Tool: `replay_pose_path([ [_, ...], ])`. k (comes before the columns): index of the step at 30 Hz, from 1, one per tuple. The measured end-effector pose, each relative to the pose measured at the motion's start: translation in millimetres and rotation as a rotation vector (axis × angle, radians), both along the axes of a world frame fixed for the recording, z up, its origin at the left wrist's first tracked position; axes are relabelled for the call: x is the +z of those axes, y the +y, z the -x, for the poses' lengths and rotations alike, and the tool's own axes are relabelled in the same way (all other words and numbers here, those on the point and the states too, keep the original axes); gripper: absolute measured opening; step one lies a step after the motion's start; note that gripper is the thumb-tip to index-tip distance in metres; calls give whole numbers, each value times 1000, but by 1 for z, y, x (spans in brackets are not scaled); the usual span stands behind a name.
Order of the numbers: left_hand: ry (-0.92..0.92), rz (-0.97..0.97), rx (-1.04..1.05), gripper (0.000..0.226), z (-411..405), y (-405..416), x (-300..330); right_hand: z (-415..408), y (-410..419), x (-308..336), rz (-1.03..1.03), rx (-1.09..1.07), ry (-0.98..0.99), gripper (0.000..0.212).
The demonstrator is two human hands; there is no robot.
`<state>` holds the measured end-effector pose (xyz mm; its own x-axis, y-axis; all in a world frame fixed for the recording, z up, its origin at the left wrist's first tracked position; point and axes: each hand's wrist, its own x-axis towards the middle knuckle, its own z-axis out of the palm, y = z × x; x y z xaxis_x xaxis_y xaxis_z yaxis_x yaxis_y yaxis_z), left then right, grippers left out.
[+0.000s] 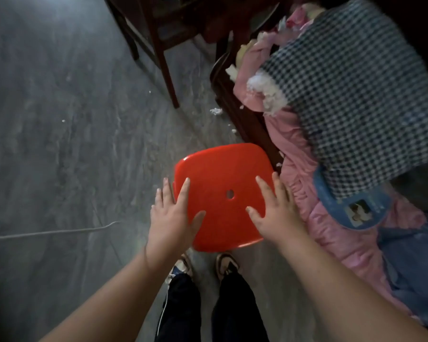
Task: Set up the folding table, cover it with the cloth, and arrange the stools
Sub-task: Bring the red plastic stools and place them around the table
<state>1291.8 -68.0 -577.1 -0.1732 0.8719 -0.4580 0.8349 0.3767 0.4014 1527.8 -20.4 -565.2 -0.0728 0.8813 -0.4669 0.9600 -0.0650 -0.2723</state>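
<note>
left hand point(172, 219) and right hand point(272, 213) laid flat, fingers straight | red stool point(223, 174) judged light, stiff, slick (best gripped under side rims)

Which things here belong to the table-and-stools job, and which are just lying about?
Job:
red stool
left hand and right hand, flat on its seat

Lying about:
checked cloth
pink bedding
dark wooden chair
white stuffing scraps
grey cord
</note>
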Motion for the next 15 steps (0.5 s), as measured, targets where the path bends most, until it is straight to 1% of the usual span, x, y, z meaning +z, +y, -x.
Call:
replay_pose_path([
  [4,-149,91,163,93,-19,8,-44,-19,17,-50,77,-69,69,89],
  [7,-178,112,207,95,-31,9,-52,-24,18,-69,109,-56,96,94],
  [12,-199,113,286,96,-34,12,-49,-22,21,-69,108,-115,125,96],
  [15,-201,131,312,97,-36,15,-45,-18,24,-64,86,-139,149,92],
])
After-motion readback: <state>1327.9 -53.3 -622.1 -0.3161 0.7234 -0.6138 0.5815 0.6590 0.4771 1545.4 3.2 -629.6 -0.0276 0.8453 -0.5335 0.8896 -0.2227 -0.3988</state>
